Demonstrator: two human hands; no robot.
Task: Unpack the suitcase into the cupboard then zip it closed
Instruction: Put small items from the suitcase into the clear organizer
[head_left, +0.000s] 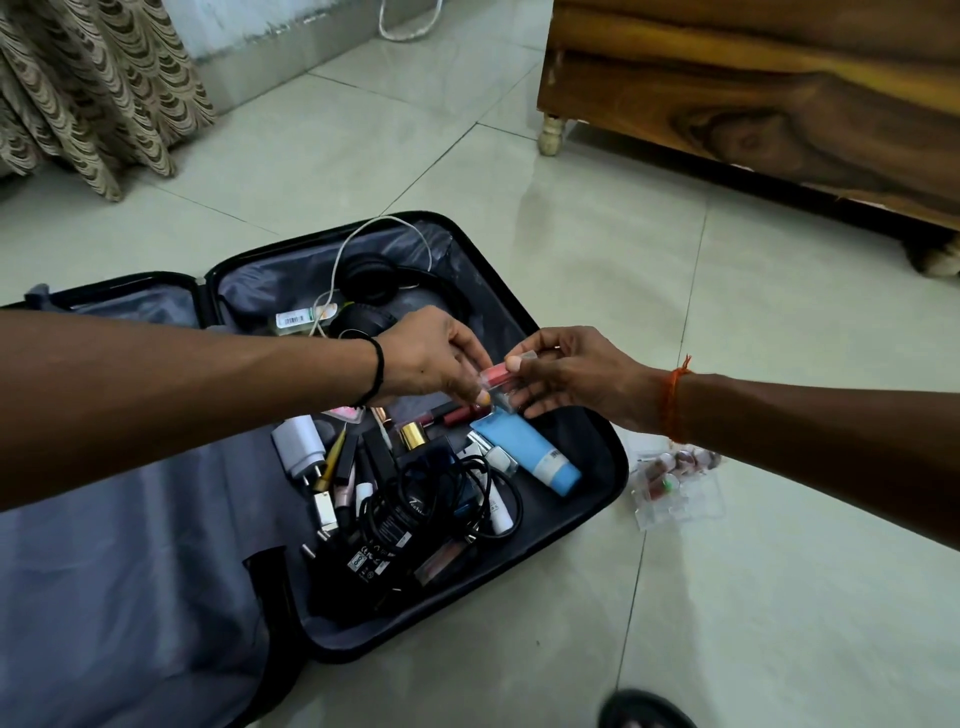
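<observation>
Both hands, left (436, 358) and right (576, 374), pinch small cosmetic tubes (496, 376) above the open suitcase (597, 467)

Black suitcase (597, 483) lined grey, light-blue tube (535, 452), white charger (298, 439), brown scallop-patterned curtain (93, 78).

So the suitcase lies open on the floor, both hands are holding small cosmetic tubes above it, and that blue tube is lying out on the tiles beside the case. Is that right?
Not quite. The head view shows the blue tube lying inside the suitcase, not on the tiles. The rest holds: the suitcase lies open on the floor, and the left hand and right hand hold small cosmetic tubes above it.
</observation>
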